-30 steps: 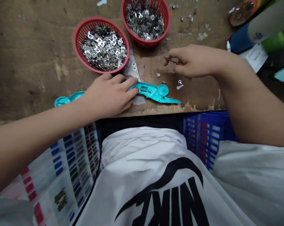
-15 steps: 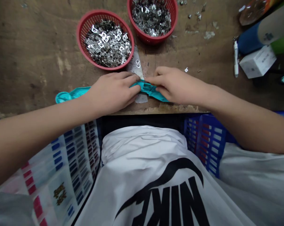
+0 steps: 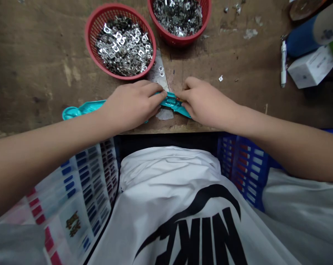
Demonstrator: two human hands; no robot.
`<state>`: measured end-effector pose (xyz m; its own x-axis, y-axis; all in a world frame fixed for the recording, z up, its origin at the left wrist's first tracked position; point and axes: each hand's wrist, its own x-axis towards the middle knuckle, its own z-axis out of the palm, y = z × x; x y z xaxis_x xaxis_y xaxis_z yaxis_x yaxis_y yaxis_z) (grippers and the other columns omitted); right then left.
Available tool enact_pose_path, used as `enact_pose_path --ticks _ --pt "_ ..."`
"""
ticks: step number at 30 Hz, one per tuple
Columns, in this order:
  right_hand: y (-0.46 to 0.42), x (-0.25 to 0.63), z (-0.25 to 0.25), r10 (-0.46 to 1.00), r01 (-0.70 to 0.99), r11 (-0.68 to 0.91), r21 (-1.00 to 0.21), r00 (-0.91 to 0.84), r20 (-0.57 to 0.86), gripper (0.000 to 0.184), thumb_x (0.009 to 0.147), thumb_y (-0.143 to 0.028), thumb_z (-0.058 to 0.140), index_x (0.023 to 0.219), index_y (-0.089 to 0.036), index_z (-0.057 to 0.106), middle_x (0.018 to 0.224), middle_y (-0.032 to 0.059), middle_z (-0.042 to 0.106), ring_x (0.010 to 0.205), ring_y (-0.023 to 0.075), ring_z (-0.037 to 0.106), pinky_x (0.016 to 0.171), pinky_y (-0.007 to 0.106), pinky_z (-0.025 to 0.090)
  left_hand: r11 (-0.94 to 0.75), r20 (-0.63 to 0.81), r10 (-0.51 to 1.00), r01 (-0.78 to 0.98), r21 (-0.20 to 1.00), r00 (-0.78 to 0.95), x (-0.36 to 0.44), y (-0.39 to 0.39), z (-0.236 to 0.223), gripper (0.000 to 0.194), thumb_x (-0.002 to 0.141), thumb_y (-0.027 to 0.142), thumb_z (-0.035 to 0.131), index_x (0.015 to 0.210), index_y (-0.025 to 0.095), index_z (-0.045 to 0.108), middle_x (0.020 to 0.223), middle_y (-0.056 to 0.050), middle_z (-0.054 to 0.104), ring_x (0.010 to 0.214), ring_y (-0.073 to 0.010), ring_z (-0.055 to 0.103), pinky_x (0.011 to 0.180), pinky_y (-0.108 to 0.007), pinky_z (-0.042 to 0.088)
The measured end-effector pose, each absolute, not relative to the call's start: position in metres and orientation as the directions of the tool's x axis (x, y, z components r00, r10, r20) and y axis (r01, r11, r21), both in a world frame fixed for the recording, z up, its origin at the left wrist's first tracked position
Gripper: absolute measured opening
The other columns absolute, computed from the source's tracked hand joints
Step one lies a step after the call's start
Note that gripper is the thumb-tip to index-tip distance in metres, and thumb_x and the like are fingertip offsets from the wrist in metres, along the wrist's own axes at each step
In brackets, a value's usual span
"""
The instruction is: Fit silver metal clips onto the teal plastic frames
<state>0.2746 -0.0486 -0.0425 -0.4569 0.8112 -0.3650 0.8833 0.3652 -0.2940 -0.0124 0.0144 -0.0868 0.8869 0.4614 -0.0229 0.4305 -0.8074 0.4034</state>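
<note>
A turquoise plastic part (image 3: pixel 171 100) with a moulded hollow inside lies at the table's front edge, between my two hands. My left hand (image 3: pixel 135 105) is closed over it, with thumb and fingertips pressing beside the open hollow. At its right end my right hand (image 3: pixel 203 100) is curled, fingers pinching the part; a small orange-red bit shows at the fingertips, too small to name. Left of my left hand, a turquoise length with a rounded end (image 3: pixel 70 112) sticks out; whether it is the same piece is hidden. A greyish flat strip (image 3: pixel 165 115) lies underneath.
Two red baskets (image 3: pixel 90 46) of small shiny metal clips stand behind my hands. A loose clip (image 3: pixel 221 78) lies to the right. Farther right are a white pen (image 3: pixel 283 64), a white box (image 3: pixel 311 68) and a blue cylinder (image 3: pixel 300 38). Plastic crates (image 3: pixel 239 165) flank my lap.
My right hand has shifted slightly left along the turquoise part, closer to my left hand. A thin dark line along the part's upper edge no longer shows. The view has moved a little.
</note>
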Motion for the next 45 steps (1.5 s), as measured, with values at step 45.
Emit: enact_pose_path --ticks 45 --pt "-0.036 0.277 0.011 0.917 0.858 0.164 -0.487 -0.315 -0.245 0.041 0.112 -0.042 0.072 0.147 -0.037 0.093 0.13 0.0061 0.098 0.114 0.0375 0.089 0.093 0.051 0.07 -0.8 -0.029 0.448 0.416 0.432 0.893 -0.005 0.026 -0.111 0.056 0.132 0.054 0.046 0.145 0.028 0.094 0.162 -0.015 0.087 0.146 -0.0415 0.079 0.125 -0.065 0.067"
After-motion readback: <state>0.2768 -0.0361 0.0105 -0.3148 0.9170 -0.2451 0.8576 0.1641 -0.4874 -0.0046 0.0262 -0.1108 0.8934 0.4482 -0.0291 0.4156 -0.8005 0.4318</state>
